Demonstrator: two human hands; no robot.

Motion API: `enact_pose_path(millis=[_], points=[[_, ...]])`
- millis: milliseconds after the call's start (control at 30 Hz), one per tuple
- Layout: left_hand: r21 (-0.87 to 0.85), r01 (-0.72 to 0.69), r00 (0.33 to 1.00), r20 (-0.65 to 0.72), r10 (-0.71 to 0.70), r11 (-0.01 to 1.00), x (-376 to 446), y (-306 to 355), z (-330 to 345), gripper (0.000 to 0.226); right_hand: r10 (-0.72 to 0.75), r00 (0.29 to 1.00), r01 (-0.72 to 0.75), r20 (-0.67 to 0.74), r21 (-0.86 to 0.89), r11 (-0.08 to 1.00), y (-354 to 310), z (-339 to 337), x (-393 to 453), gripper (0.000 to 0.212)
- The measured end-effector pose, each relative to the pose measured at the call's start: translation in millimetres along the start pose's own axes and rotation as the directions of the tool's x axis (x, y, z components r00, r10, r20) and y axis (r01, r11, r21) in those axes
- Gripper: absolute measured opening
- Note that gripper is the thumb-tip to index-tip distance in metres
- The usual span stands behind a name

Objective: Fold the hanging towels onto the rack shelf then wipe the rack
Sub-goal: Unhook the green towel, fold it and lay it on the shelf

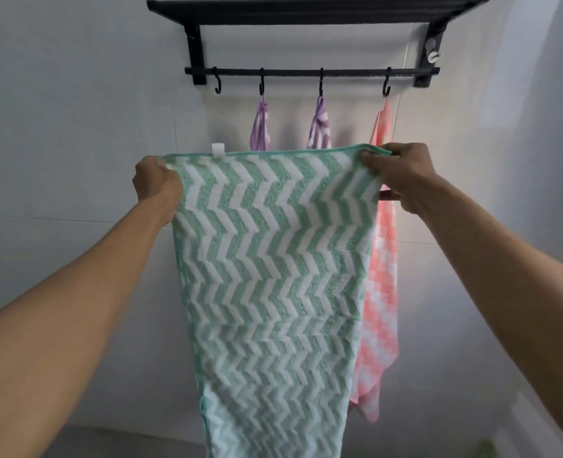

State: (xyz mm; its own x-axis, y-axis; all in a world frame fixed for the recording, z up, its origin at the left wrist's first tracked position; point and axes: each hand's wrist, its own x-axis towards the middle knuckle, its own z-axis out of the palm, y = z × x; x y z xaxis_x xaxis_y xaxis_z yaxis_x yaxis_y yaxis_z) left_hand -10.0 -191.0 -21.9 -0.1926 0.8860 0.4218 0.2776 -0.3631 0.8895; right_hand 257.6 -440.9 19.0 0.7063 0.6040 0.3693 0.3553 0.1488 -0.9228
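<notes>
Holding: the green zigzag towel [270, 259] is spread flat between both hands, off the rack and in front of the wall, its top hem level and taut.
Long axis: vertical — the towel hangs downward from the held hem, its lower end running out of view at the bottom.
Left hand [156, 185]: its grip is closed on the top-left corner, the fingers curled round the cloth and mostly hidden behind it.
Right hand [402, 175]: its grip pinches the top-right corner, the thumb on the near face and the fingers behind.
Towel relative to grip: the cloth lies between the two hands and below them; neither hand is clearly nearer, since each has its own corner at about the same height.
Loop tag [218, 150]: a small white tab stands up from the top hem, nearer the left hand.
Coming move, as a judgement: a first fold probably means bringing the corners together or lifting the hanging end — the drop below the hands is what has to be gathered.
Rack shelf [316, 9]: black, mounted on the wall above the hands, well apart from the towel.
Hook bar [310, 72]: beneath the shelf; the leftmost hook [218, 84] is bare.
Still hanging: two purple towels [260, 127] and a pink checked towel [384, 259], partly behind the green one.
</notes>
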Motion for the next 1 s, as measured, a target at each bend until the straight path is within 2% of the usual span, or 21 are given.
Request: enact_pose_path(millis=[100, 167, 233, 267, 300, 333, 400, 467, 533, 667, 767, 833, 867, 900, 967, 1000], points=[[0.064, -0.075, 0.997, 0.004, 0.075, 0.995, -6, -9, -1, 0.037, 0.045, 0.999, -0.045, 0.019, -0.017, 0.999, 1, 1, -3, 0.023], [0.031, -0.065, 0.997, -0.028, 0.066, 0.997, 0, 3, -6, 0.035, 0.040, 0.999, -0.041, 0.018, 0.008, 0.999, -11, 1, 0, 0.026], [-0.199, -0.054, 0.998, 0.002, 0.056, 0.978, 13, 24, -11, 0.031, -0.004, 1.000, 0.006, -0.021, 0.080, 0.997, -31, -1, 7, 0.021], [-0.358, -0.043, 0.994, 0.075, 0.075, 0.933, 13, 32, -13, 0.037, -0.020, 0.999, 0.025, -0.045, 0.121, 0.992, -40, -1, 10, 0.019], [-0.448, -0.037, 0.980, 0.157, 0.119, 0.893, 7, 34, -14, 0.047, -0.019, 0.998, 0.028, -0.063, 0.141, 0.990, -45, -2, 13, 0.021], [-0.447, -0.034, 0.959, 0.239, 0.156, 0.894, -4, 25, -10, 0.054, 0.005, 0.998, 0.004, -0.067, 0.133, 0.991, -44, -1, 14, 0.024], [-0.285, -0.027, 0.937, 0.326, 0.123, 0.958, -33, -20, 5, 0.043, 0.083, 0.994, -0.077, -0.070, 0.083, 0.994, -22, -1, 11, 0.029], [-0.207, 0.070, 0.964, 0.264, -0.013, 0.976, -58, -58, 18, 0.027, 0.151, 0.986, -0.149, -0.067, 0.036, 0.988, 9, -2, 3, 0.026], [-0.207, 0.164, 0.967, 0.228, -0.115, 0.965, -66, -73, 25, 0.030, 0.200, 0.976, -0.200, -0.086, 0.013, 0.980, 30, -6, -4, 0.023], [-0.102, 0.228, 0.914, 0.365, -0.176, 0.968, -49, -70, 26, 0.042, 0.263, 0.963, -0.262, -0.056, 0.034, 0.965, 44, -16, -7, 0.019], [-0.120, 0.265, 0.892, 0.406, -0.197, 0.957, -34, -46, 25, 0.042, 0.249, 0.966, -0.246, -0.073, 0.042, 0.968, 27, -14, 3, 0.022], [-0.285, 0.279, 0.893, 0.429, -0.138, 0.917, -15, -8, 20, 0.028, 0.184, 0.979, -0.162, -0.091, 0.207, 0.965, 1, -21, 13, 0.026], [-0.397, 0.285, 0.882, 0.465, -0.076, 0.873, -7, 11, 16, 0.025, 0.147, 0.988, -0.130, -0.039, 0.293, 0.947, -10, -25, 16, 0.032], [-0.484, 0.267, 0.871, 0.490, 0.005, 0.833, -3, 22, 11, 0.034, 0.110, 0.990, -0.132, 0.089, 0.302, 0.944, -17, -28, 14, 0.042], [-0.385, 0.137, 0.874, 0.480, 0.072, 0.913, -22, 0, 5, 0.052, 0.148, 0.914, -0.206, 0.378, 0.117, 0.972, 5, -27, -4, 0.062], [-0.275, 0.122, 0.904, 0.428, 0.009, 0.954, -42, -29, 6, 0.046, 0.229, 0.865, -0.247, 0.447, -0.019, 0.969, 33, -25, -18, 0.068]])
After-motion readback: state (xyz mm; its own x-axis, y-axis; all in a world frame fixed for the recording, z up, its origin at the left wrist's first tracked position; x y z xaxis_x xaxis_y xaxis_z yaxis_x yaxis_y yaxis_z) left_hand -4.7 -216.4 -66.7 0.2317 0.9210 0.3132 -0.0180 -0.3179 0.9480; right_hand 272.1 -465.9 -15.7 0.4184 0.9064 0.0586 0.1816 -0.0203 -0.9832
